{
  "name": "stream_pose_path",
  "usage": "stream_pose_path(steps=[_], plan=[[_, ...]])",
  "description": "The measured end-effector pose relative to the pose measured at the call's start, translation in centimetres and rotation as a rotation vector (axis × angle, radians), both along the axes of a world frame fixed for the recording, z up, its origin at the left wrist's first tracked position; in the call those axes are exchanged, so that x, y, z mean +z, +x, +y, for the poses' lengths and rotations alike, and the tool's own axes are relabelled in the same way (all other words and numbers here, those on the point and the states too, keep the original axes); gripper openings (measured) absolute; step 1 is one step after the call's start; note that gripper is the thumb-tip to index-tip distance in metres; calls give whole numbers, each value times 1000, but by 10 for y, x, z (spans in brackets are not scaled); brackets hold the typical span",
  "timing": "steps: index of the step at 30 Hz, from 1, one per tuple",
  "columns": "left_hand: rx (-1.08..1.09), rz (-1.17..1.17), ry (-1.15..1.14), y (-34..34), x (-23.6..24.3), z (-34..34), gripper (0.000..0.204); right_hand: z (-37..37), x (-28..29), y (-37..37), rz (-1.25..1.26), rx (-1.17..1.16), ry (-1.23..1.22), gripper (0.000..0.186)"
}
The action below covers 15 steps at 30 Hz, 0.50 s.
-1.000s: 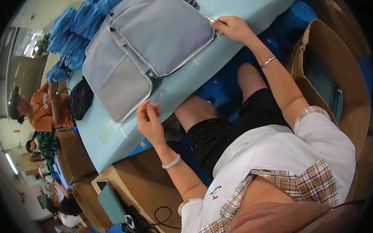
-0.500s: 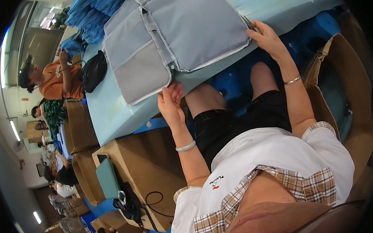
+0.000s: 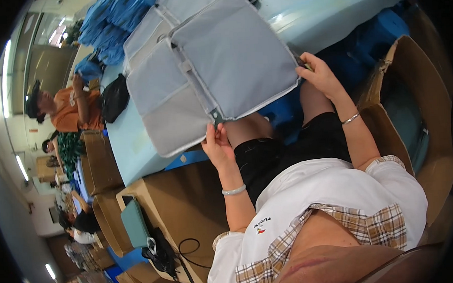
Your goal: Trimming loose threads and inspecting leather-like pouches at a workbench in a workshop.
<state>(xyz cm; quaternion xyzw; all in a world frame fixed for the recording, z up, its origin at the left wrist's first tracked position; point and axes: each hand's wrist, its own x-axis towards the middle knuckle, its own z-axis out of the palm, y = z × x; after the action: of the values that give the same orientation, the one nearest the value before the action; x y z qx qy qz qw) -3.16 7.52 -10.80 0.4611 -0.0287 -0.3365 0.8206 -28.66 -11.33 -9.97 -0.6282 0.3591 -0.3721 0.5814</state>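
While it slants across the upper view, the counter: pale blue, bearing the work.
Cardboard box: brown, beside the counter's near left corner.
Grey fabric case: opened out in two panels on the counter, its near edge jutting past the counter's; what looks like another grey piece lies beyond and partly under it.
Case's feel: probably light, the panels padded and fairly stiff, the fold limp; smooth cloth that may slide, hardly fragile. Best held by the pale bound edges near the corners, one hand to each panel.
Blue bundles: heaped past the case's far left side.
Black bag: slumped left of the case, apart from it.
Right hand: grip together, clamped on the larger panel's right corner.
Left hand: fingertips at the smaller panel's near corner; whether that grip pinches, I cannot tell.
Dark green bit: at the fold's near end, just beside those fingertips.
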Motion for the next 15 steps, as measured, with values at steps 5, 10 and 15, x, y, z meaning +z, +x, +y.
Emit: stream_pose_path(steps=[5, 10, 15], plan=[[65, 268, 56, 7, 12, -2, 9, 14, 7, 8, 34, -51, -199, 14], [33, 230, -88, 17, 17, 6, 12, 22, 11, 12, 13, -124, -242, 19], [45, 83, -18, 34, 10, 23, 17, 25, 13, 12, 34, -155, -254, 18]])
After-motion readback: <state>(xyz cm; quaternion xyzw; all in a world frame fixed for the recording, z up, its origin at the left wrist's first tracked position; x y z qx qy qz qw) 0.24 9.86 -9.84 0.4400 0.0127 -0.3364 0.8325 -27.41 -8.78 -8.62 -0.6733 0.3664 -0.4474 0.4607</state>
